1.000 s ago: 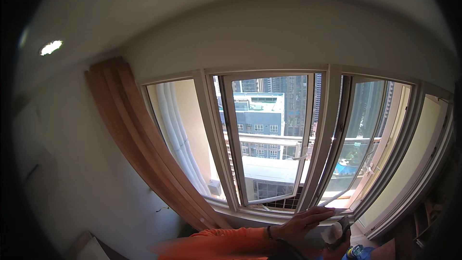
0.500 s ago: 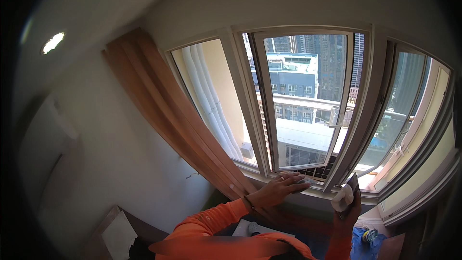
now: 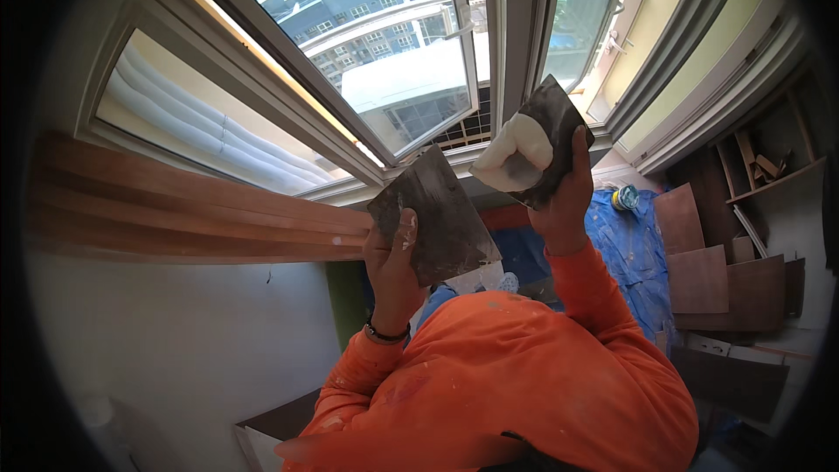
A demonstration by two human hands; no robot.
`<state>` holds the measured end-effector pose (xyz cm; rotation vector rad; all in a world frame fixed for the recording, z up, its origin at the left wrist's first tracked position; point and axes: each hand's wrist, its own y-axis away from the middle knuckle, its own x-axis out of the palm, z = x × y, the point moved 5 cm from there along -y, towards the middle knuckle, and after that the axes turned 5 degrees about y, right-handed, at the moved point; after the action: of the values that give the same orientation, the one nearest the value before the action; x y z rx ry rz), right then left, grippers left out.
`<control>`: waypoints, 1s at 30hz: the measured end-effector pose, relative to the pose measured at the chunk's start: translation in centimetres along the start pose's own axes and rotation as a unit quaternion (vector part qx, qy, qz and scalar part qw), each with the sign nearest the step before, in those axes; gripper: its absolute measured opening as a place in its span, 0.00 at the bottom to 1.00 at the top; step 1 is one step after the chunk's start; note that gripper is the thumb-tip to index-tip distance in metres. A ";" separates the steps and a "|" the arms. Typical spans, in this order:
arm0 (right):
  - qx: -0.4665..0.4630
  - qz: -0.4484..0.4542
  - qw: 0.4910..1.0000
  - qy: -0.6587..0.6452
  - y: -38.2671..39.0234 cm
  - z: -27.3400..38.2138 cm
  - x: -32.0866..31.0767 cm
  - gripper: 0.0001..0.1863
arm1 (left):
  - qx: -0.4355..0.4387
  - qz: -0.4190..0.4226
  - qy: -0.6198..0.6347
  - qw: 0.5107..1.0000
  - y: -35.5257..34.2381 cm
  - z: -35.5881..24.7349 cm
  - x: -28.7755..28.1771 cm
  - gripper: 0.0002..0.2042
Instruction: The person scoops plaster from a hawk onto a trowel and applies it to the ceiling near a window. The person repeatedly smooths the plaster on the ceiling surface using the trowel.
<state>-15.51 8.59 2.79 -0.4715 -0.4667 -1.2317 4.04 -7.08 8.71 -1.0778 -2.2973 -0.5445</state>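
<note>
My left hand (image 3: 391, 273) grips a flat, dark square putty spreader (image 3: 444, 218), its thumb lying across the scuffed face. White smears mark the thumb and the blade's lower edge. To its right, my right hand (image 3: 566, 197) holds a second dark spreader (image 3: 559, 105), tilted with a corner pointing up. A thick white lump of putty (image 3: 523, 147) sits on that one, curled round a bare patch. The two spreaders are close together but apart, in front of the window sill.
An open window sash (image 3: 474, 79) stands just beyond my hands. On the left hangs an orange-brown curtain (image 3: 201, 232). Blue plastic sheeting (image 3: 622, 249) covers the floor at right, with a tub (image 3: 624, 198) on it. Brown boards (image 3: 699, 280) lie farther right.
My left hand has drawn back from the sill and now shows its spreader face-on. My right hand's spreader and putty are nearer the left one. The view has tipped downward and turned.
</note>
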 end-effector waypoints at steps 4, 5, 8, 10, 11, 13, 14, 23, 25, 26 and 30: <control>0.051 0.010 0.993 -0.103 0.9 1.9 3.3 0.29 | 0.036 0.011 -0.058 0.998 -0.3 -0.2 -0.2 0.13; 0.052 0.007 0.992 -0.112 1.1 2.1 3.3 0.28 | 0.037 0.012 -0.070 0.997 -0.4 -0.1 -0.4 0.13; 0.064 0.000 0.989 -0.132 1.3 2.6 3.5 0.28 | 0.047 0.012 -0.102 0.994 -0.8 0.3 -0.9 0.12; 0.070 -0.002 0.988 -0.137 1.6 2.9 3.6 0.27 | 0.058 0.015 -0.119 0.991 -1.0 0.6 -1.0 0.12; 0.076 -0.001 0.988 -0.135 1.8 3.1 3.6 0.27 | 0.046 0.008 -0.117 0.992 -1.1 1.0 -1.0 0.12; 0.095 0.014 0.990 -0.105 2.5 3.3 4.1 0.27 | 0.024 -0.010 -0.116 0.993 -1.6 1.7 -1.2 0.12; 0.101 0.026 0.993 -0.050 3.0 3.5 4.3 0.27 | 0.030 -0.017 -0.106 0.994 -2.1 2.0 -1.0 0.12; 0.198 0.031 0.973 -0.118 6.3 3.7 3.6 0.28 | 0.344 0.119 -0.142 0.920 -1.7 -0.8 2.6 0.14; 0.272 0.045 0.929 -0.249 6.2 2.3 3.0 0.28 | 0.437 0.288 -0.235 0.819 0.4 -0.6 5.2 0.14; 0.306 0.053 0.898 -0.313 6.3 1.4 2.6 0.27 | 0.455 0.388 -0.288 0.748 1.5 -0.4 6.7 0.15; 0.291 0.018 0.919 -0.267 5.8 2.0 1.1 0.25 | 0.413 0.446 -0.452 0.653 1.5 1.8 7.6 0.18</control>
<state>-9.84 10.40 4.55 -0.2917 -1.2444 -0.8547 0.65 -0.77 12.26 -1.8957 -1.7802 1.5911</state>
